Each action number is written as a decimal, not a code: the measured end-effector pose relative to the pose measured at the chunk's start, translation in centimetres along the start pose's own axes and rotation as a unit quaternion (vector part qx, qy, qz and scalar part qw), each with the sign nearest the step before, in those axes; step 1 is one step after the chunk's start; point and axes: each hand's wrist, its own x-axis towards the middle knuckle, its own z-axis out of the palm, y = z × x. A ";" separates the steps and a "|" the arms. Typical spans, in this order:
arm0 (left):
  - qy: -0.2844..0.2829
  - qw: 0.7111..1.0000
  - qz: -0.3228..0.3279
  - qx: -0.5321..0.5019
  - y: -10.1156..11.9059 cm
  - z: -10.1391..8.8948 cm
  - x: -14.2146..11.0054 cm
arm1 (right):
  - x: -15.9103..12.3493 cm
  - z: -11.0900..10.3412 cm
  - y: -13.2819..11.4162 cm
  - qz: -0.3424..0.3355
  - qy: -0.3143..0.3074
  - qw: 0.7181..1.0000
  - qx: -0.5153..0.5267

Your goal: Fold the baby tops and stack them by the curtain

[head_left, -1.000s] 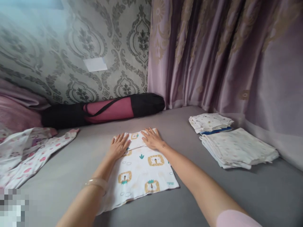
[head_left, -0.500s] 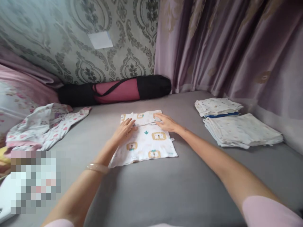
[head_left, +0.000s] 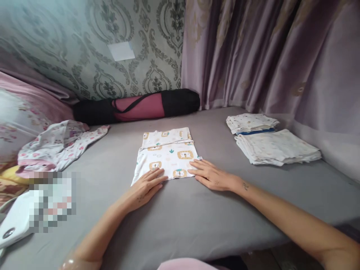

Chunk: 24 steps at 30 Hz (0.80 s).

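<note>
A white cloth printed with yellow lion heads lies flat on the grey bed sheet, its far end folded over. My left hand rests palm down at the cloth's near left edge, fingers stretched onto the hem. My right hand lies flat at the near right corner, fingertips touching the hem. Neither hand holds anything.
Two stacks of folded white cloths sit at the right near the mauve curtain. A black and maroon roll bag lies against the patterned wall. A heart-print garment and pink bedding lie at the left.
Both hands slid back from the folded far end of the cloth to its near edge. The view pulled back, so the cloth appears farther away.
</note>
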 end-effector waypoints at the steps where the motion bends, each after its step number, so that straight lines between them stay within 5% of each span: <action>1: 0.011 1.000 -0.008 -0.005 -0.3 0.0 -0.6 | -0.5 -0.1 0.1 0.001 0.010 1.000 -0.006; 7: 0.084 0.993 -0.086 -0.002 -3.0 -0.3 -4.3 | -2.6 -1.0 0.5 0.018 0.056 0.998 -0.009; 11: 0.092 0.993 -0.071 0.010 -4.2 -0.9 -5.3 | -2.4 -1.3 0.6 0.006 0.070 0.997 -0.004; 19: 0.071 0.993 -0.073 0.059 -4.0 -1.7 -5.5 | -1.8 -1.4 0.4 -0.027 0.066 0.993 -0.092; 24: 0.070 0.989 -0.120 0.049 -3.5 -1.6 -5.3 | -1.3 -1.2 0.2 -0.012 0.113 0.993 -0.036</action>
